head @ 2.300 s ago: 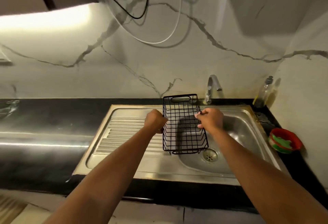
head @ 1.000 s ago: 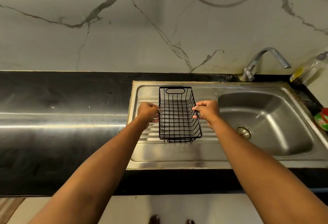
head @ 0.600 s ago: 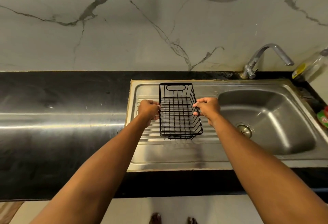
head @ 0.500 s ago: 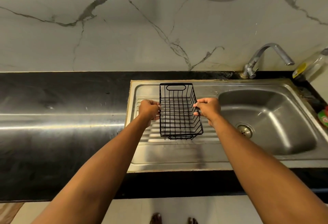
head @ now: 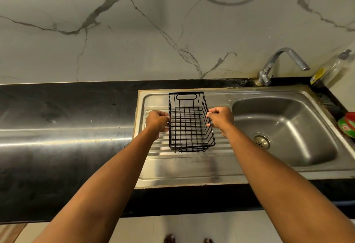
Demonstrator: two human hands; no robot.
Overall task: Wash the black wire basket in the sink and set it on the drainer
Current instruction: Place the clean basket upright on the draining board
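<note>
The black wire basket (head: 189, 123) is upright over the ribbed steel drainer (head: 153, 165), left of the sink bowl (head: 284, 127). Whether it rests on the drainer or hangs just above it, I cannot tell. My left hand (head: 156, 120) grips the basket's left rim. My right hand (head: 221, 118) pinches the right rim, thumb on top. The basket is empty, with an oval handle slot at its far end.
A steel tap (head: 278, 64) stands behind the bowl, spout pointing right. A clear bottle (head: 332, 69) leans in the back right corner. A red and green tub (head: 348, 124) sits on the black counter (head: 67, 127) at the right edge. A drain strainer (head: 260, 141) lies in the bowl.
The basket has moved left from over the sink bowl to over the drainer, both hands holding it throughout. In the last half second it has barely moved.
</note>
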